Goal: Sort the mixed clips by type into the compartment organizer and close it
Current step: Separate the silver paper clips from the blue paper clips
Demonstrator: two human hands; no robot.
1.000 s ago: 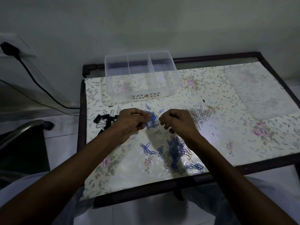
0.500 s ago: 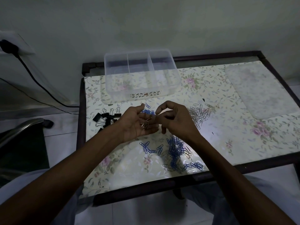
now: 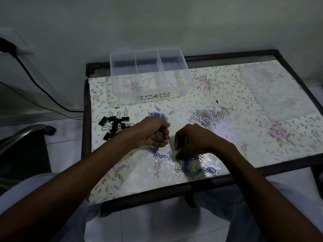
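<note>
While the three-compartment organizer holds nothing yet, the sorting so far exists only as loose heaps on the table.

Table (image 3: 218, 95): floral cover, dark frame; every clip lies on it, none boxed.
Organizer (image 3: 181, 88): clear plastic, at the far side towards the left, open, all three compartments look bare. Filling and closing are both left to do.
Lid (image 3: 277, 91): the frosted sheet at the far right is probably it, lying flat, well apart from the organizer.
Mixed heap (image 3: 190, 165): blue and silver paper clips tangled at the near edge, unsorted; judged to be the main work remaining.
Silver paper clips (image 3: 208, 116): a gathered pile right of centre.
Black binder clips (image 3: 113, 124): a cluster at the left, near the table edge.
Blue paper clips (image 3: 158, 115): a small pile just beyond the left hand, with a few strays (image 3: 160, 155) lying near the mixed heap.
Left hand (image 3: 153, 133): fingers curled around a few silver clips in the palm.
Right hand (image 3: 192, 140): fingertips down on the mixed heap, curled as if picking; whether it pinches a clip I cannot tell.
In the way: tangled clips may lift in chains; heaps lie between the person and the organizer.
Around: a cable (image 3: 35, 81) on the wall at left, a chair arm (image 3: 22, 135) below it.
</note>
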